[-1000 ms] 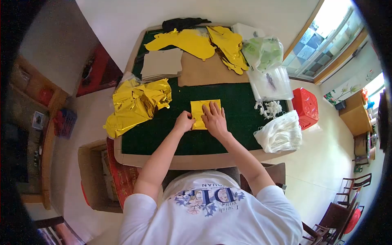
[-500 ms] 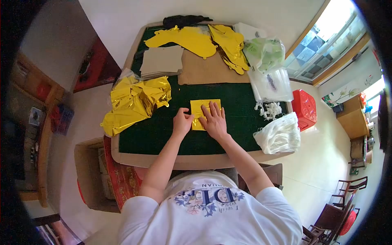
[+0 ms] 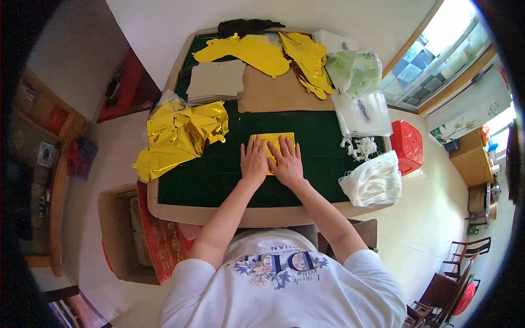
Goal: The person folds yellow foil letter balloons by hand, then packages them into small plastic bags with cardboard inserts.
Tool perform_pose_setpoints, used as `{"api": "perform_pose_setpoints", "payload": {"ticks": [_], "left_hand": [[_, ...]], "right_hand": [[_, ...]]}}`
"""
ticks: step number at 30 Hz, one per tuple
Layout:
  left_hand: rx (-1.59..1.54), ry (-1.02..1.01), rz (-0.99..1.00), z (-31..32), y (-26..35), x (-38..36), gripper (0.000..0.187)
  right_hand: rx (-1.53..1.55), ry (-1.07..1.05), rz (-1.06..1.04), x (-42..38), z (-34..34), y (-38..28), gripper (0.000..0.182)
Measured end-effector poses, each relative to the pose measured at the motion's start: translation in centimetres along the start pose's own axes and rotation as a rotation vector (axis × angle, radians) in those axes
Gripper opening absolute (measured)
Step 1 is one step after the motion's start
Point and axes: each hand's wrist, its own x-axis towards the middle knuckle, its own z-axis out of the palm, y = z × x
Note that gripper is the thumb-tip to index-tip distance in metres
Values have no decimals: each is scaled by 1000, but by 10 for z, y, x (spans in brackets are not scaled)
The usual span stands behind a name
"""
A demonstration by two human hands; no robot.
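A square of folded gold foil (image 3: 278,136) lies on the dark green tabletop (image 3: 219,186) in front of me, mostly covered by my hands. My left hand (image 3: 255,160) rests flat across its left side, fingers stretched out and pointing away from me. Beside it, my right hand (image 3: 285,162) lies flat on the right part of the foil, with its fingers a little spread. The two hands nearly touch at the thumbs. Neither hand grips anything.
Crumpled gold foil (image 3: 183,134) lies at the left, grey cards (image 3: 216,78) and flat gold foil shapes (image 3: 249,53) at the back. Clear plastic bags (image 3: 361,113), small white pieces (image 3: 359,148) and a white string bundle (image 3: 372,180) sit along the right edge. A red stool (image 3: 407,146) stands beyond.
My left hand has moved right from the foil's left edge, opening from a curled pinch to lie flat on it. My right hand stays almost in place.
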Motion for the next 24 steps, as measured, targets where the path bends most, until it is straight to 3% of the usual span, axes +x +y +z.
{"api": "perform_pose_setpoints", "payload": {"ticks": [4,8,24], "left_hand": [[21,-38,5,11,-13,-6,46],[42,-35,7,10,-12,-6,46],[101,-80,-96,4,-12,-6,59]], "right_hand": [[178,63,23,5,4,12,45],[10,39,72,6,1,35,45],[19,-5,113,5,-3,31,51]]}}
